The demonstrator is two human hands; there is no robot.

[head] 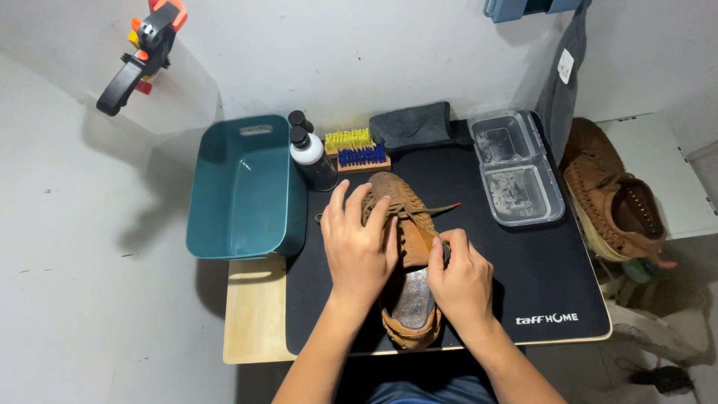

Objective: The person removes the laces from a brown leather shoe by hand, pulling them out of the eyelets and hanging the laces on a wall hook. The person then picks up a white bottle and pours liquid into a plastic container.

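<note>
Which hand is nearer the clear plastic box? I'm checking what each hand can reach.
Right. The right hand sits at the shoe's lace, just below-left of the clear plastic box; the left hand lies farther left, on the shoe.

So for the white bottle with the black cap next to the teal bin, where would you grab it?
Probably around the white body of the bottle, coming from the front right. It stands upright with a narrow black cap, the teal bin is close on its left, a second bottle stands behind, and the brushes sit to its right.
</note>
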